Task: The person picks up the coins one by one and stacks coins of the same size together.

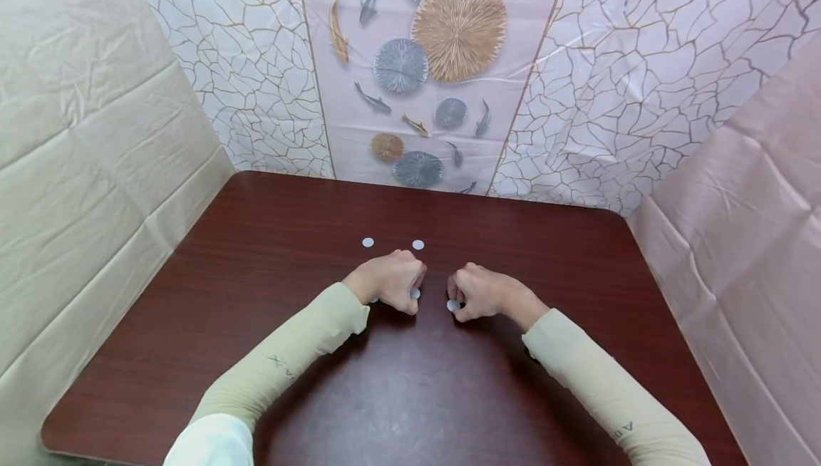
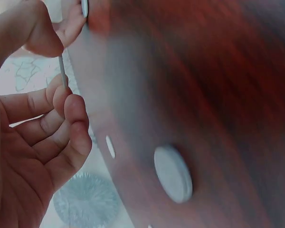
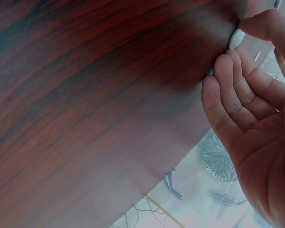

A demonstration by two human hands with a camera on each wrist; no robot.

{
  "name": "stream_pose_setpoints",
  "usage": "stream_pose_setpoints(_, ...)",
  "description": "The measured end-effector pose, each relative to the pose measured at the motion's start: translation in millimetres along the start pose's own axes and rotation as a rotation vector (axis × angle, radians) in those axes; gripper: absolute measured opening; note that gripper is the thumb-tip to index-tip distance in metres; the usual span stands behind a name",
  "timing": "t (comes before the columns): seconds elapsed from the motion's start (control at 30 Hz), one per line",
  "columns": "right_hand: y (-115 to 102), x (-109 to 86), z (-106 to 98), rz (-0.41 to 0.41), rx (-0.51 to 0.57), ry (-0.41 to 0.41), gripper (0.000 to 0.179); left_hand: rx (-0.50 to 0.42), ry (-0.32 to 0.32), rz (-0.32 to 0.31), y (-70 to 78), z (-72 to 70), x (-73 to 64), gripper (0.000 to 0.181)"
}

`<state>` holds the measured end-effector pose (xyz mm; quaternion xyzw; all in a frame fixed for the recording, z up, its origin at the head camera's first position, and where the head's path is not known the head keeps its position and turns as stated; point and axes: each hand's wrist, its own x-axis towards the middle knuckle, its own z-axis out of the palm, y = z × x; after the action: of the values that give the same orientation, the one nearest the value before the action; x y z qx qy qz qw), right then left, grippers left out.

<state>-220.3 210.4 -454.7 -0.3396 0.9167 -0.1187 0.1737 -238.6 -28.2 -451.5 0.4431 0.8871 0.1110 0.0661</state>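
My left hand (image 1: pixel 393 281) pinches a thin white disc (image 1: pixel 415 294) between thumb and fingertips. Seen edge-on in the left wrist view, that held disc (image 2: pixel 62 71) bridges the thumb and index finger. To its right, my right hand (image 1: pixel 482 292) pinches another white disc (image 1: pixel 453 305) close over the table. The right wrist view shows this disc (image 3: pixel 236 39) between the thumb and index fingertip, the other fingers curled beside it. A small grey-white edge (image 3: pixel 210 71) peeks out by those fingertips, mostly hidden. Under the left wrist lies a partly covered white disc (image 1: pixel 375 300).
Beyond the left hand, two white discs (image 1: pixel 368 242) (image 1: pixel 418 244) lie side by side on the dark red-brown wooden table (image 1: pixel 308 213). Patterned cloth (image 1: pixel 256 60) hangs behind the table's far edge. Pale cloth walls (image 1: pixel 83 152) flank both sides.
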Motion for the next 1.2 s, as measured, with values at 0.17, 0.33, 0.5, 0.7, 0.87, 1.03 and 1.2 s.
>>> stream_pose_setpoints(0.17, 1, -0.6, 2, -0.007, 0.001, 0.002, 0.010, -0.027, -0.012, -0.011, 8.8, 7.8, 10.1, 0.019)
stream_pose_setpoints(0.33, 3, -1.9, 4, -0.047, 0.008, 0.034, 0.012, -0.041, -0.008, -0.043, 16.1, 13.3, 20.5, 0.020)
stream_pose_setpoints(0.5, 3, -3.3, 4, -0.062, 0.004, 0.053, 0.013, -0.057, -0.009, -0.042, 22.3, 19.7, 28.1, 0.022)
stream_pose_setpoints(0.7, 3, -2.4, 5, -0.086, 0.012, 0.066, 0.011, -0.047, -0.020, -0.052, 26.8, 27.6, 33.1, 0.032)
stream_pose_setpoints(0.87, 3, -2.2, 6, -0.108, 0.005, 0.078, 0.012, -0.058, -0.017, -0.078, 28.9, 31.2, 37.4, 0.036)
stream_pose_setpoints(1.03, 2, -2.6, 5, -0.097, 0.015, 0.086, 0.013, -0.078, -0.011, -0.092, 32.1, 31.1, 40.5, 0.035)
stream_pose_setpoints(1.2, 4, -2.8, 4, -0.101, 0.019, 0.096, 0.012, -0.075, -0.008, -0.097, 35.4, 30.5, 41.4, 0.032)
